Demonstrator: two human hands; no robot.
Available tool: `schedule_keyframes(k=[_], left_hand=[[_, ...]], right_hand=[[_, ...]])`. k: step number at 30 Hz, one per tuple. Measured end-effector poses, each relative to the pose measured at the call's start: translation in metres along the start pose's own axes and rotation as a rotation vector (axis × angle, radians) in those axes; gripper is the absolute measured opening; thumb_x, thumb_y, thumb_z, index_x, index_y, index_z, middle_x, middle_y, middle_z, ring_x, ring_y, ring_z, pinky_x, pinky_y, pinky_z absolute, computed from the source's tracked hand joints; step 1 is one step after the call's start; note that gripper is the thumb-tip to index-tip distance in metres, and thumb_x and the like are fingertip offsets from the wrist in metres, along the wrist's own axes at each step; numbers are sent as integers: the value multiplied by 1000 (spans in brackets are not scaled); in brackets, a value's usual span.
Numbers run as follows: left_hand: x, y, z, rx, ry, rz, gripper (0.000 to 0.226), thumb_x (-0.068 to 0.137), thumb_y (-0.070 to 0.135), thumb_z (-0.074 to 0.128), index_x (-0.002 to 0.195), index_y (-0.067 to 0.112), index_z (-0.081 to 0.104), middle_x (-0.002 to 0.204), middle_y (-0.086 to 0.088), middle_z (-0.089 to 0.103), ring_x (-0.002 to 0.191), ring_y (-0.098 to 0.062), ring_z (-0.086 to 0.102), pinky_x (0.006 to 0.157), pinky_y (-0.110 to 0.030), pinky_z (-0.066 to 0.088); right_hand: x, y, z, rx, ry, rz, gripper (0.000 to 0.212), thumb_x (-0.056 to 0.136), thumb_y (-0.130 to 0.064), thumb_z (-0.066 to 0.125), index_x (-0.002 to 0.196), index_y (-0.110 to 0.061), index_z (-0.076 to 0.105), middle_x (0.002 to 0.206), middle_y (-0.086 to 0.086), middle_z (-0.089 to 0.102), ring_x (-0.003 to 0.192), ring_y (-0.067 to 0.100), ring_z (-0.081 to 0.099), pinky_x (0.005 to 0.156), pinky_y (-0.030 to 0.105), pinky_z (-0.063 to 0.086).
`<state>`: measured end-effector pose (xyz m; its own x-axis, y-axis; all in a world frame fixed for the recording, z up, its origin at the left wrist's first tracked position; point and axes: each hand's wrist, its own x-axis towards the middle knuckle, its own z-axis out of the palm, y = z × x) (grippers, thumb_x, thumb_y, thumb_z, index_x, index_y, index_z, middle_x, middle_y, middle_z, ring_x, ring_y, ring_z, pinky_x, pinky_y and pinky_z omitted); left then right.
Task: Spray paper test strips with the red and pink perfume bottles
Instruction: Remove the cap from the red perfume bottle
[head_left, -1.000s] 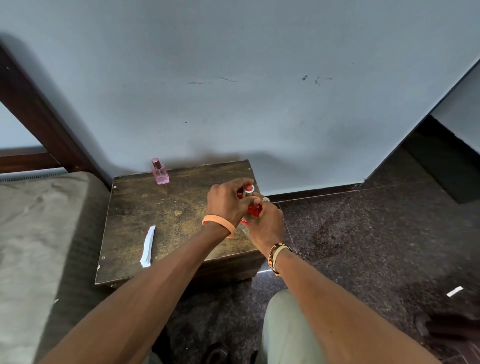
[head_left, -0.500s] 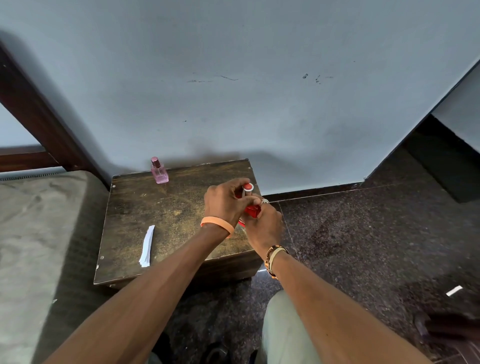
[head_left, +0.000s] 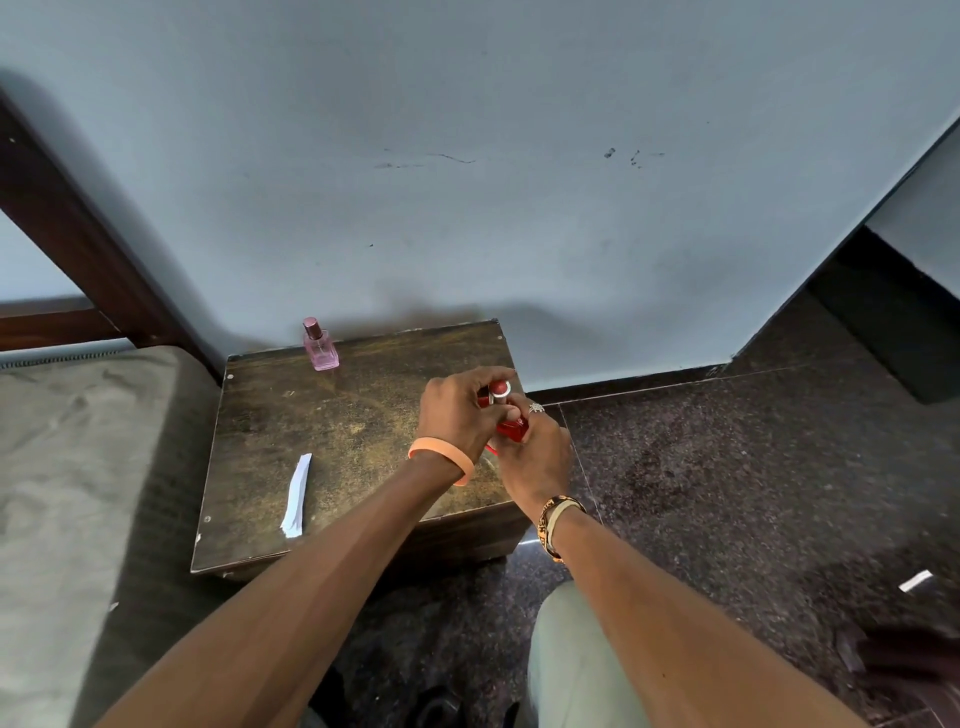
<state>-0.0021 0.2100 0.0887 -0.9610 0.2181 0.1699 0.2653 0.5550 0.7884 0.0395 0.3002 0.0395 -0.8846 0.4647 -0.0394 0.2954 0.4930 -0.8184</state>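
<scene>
Against grey wall (head_left: 519, 208): dark stone floor (head_left: 727, 467) at 3 o'clock, mattress (head_left: 78, 467) at 9 o'clock, low wooden table (head_left: 322, 431) between. Hands meet over table's 3 o'clock edge. Right hand (head_left: 535, 457) curled round body of red perfume bottle (head_left: 511, 428); left hand (head_left: 457, 410) pinches its top, red cap (head_left: 500, 388) showing. Paper strips (head_left: 296, 493) stacked at table's 8 o'clock, well apart from hands. Pink perfume bottle (head_left: 320, 347) upright at 11 o'clock corner. Bottle lettering too small to read.

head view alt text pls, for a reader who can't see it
Two hands hold a red perfume bottle at the right side of a small wooden table: the right hand grips its body, the left hand its top. A pink perfume bottle stands at the far edge; white paper strips lie front left.
</scene>
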Motion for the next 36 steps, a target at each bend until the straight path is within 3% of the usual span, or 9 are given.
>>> schedule_keyframes(k=[4, 7, 12, 16, 18, 25, 29, 31, 36], left_hand=[[8, -6, -6, -35, -204, 16, 45, 75, 2, 76, 116, 19, 69, 115, 1, 71, 106, -11, 64, 97, -28, 51], [7, -10, -6, -5, -109, 46, 37, 73, 8, 79, 108, 19, 72, 104, 3, 74, 93, -7, 67, 89, -26, 54], [2, -11, -1, 20, 88, 20, 34, 72, 24, 82, 104, 19, 74, 93, 4, 75, 84, -5, 67, 79, -20, 55], [5, -8, -6, -32, -100, -10, 50, 75, 14, 78, 122, 24, 64, 113, 4, 71, 101, -8, 64, 92, -26, 53], [8, -9, -8, -9, -164, 29, 48, 76, 7, 76, 120, 22, 65, 114, 3, 70, 104, -11, 65, 95, -33, 53], [0, -13, -3, 48, 62, 30, 36, 69, 19, 84, 104, 20, 74, 96, 4, 76, 86, -8, 69, 83, -27, 57], [5, -14, -7, 22, -156, 41, 49, 77, 11, 76, 123, 23, 64, 119, 3, 69, 107, -11, 63, 96, -25, 49], [7, -18, -8, 75, -202, 79, 45, 79, 7, 73, 120, 23, 66, 118, 2, 70, 107, -14, 64, 95, -26, 49], [1, -25, -1, 55, 16, 54, 33, 73, 18, 81, 105, 21, 73, 100, 5, 75, 91, -8, 69, 82, -14, 49]], right_hand=[[-1, 4, -2, 54, -13, 29, 36, 80, -26, 79, 115, -26, 68, 92, -9, 70, 89, 8, 64, 82, 26, 53], [-2, 1, -1, 35, -11, 32, 38, 80, -29, 79, 116, -25, 68, 98, -5, 72, 88, 6, 59, 79, 23, 49], [-2, -5, 4, 47, 8, 21, 27, 81, -26, 79, 106, -22, 69, 92, -4, 72, 85, 10, 65, 83, 33, 57], [0, -3, 5, 47, -12, 6, 31, 82, -24, 78, 111, -24, 69, 91, -5, 72, 87, 12, 69, 82, 34, 59], [-1, -2, 4, 43, -14, 11, 34, 81, -26, 79, 113, -24, 69, 93, -4, 72, 90, 14, 68, 83, 35, 59], [-1, -3, 6, -18, -7, -10, 19, 82, -25, 78, 99, -23, 70, 81, -7, 70, 80, 13, 67, 73, 33, 57], [0, 1, 5, 24, -23, 34, 21, 83, -26, 77, 102, -20, 70, 76, -16, 60, 81, 11, 65, 74, 29, 55], [-1, 4, 4, 13, -49, 16, 28, 82, -27, 78, 108, -22, 69, 80, -17, 58, 81, 7, 59, 75, 25, 50], [-3, 2, 11, 32, -16, 9, 26, 82, -27, 78, 105, -29, 69, 93, -4, 70, 86, 13, 66, 76, 32, 58]])
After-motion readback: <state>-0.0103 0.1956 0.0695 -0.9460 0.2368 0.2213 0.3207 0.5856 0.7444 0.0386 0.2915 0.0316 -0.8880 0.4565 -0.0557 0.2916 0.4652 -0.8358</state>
